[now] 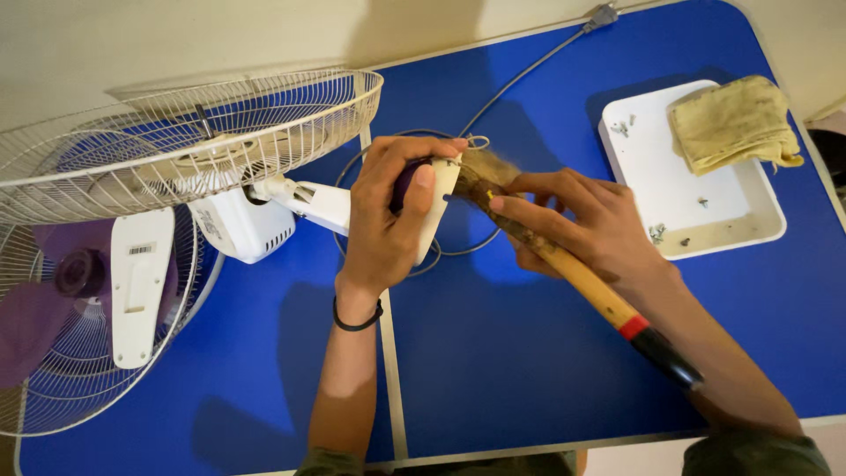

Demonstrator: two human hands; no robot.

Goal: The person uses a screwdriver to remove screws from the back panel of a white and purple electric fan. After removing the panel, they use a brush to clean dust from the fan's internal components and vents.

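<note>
left hand [385,225]: fingers curled down over the white fan base housing [438,207], thumb on its face, wrist straight, forearm rising from the near edge. right hand [589,227]: fingers clasped around a wooden-handled brush [564,264], bristle end touching the housing, handle slanting out past the wrist. beyond the right fingers, a white tray [758,225] with a yellow cloth [731,122]; left of the left fingers, the fan grille [189,132], on the blue counter [529,370].

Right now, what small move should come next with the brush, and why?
Probably a short stroke of the brush along the white fan base. The right hand holds its wooden handle near the bristles, which already lie against the base, and the left hand grips the base firmly on the blue table.
</note>
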